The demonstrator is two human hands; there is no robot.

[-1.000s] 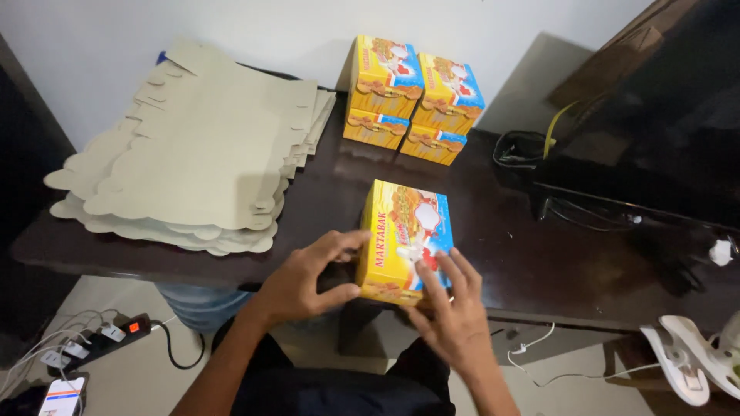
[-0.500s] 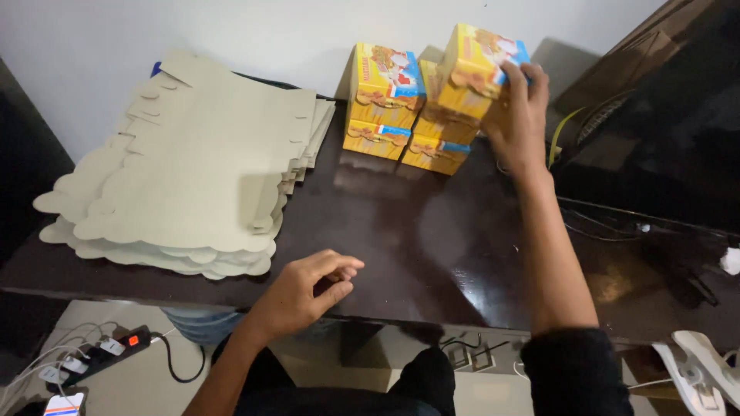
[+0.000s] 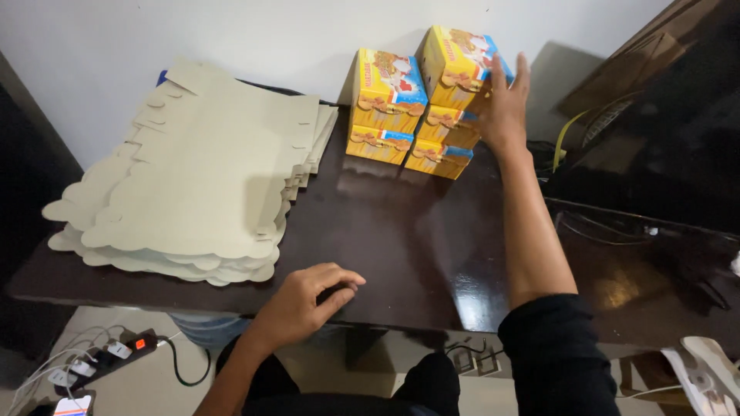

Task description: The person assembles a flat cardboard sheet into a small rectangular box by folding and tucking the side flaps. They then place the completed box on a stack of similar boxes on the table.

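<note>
Several yellow cartons with blue and red print stand in two stacks at the back of the dark table [image 3: 401,246], by the wall. The right stack's top carton [image 3: 456,65] sits a little askew above the others [image 3: 443,127]. My right hand [image 3: 505,108] is stretched out to it, fingers spread flat against its right side, not closed around it. The left stack [image 3: 384,104] is two cartons high. My left hand [image 3: 308,296] rests on the table's front edge with loosely curled fingers and holds nothing.
A pile of flat beige cardboard blanks [image 3: 193,177] covers the table's left half. A black screen [image 3: 663,131] and cables [image 3: 601,227] lie at the right. A power strip [image 3: 100,358] with plugs is on the floor at the lower left.
My right hand carried a yellow carton from the table's front to the top of the right stack and has now opened off it. My left hand stayed near the front edge.
</note>
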